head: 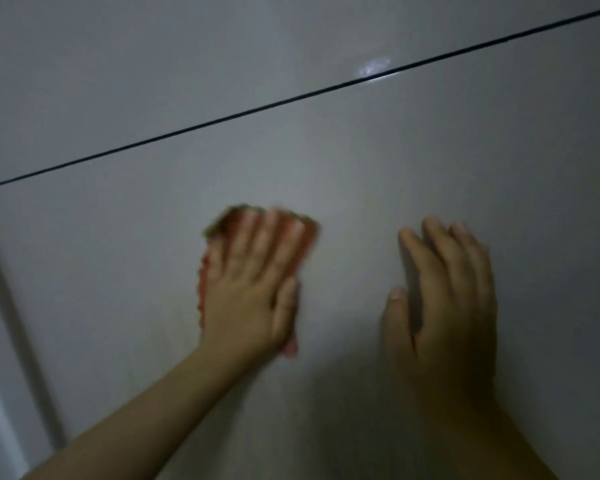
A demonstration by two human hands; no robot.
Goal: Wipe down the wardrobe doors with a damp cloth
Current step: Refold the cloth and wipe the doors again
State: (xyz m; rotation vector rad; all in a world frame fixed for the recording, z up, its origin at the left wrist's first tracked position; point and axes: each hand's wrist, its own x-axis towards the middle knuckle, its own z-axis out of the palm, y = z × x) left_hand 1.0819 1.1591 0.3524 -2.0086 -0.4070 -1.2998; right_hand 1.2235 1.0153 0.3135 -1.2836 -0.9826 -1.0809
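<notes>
Grey glossy door, seam above. Our left hand presses a soft, limp orange cloth flat, fingers spread; right hand rests flat, empty.

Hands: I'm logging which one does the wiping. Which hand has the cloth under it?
The left hand, pressing the orange cloth flat against the door. The right hand has no cloth under it.
</notes>
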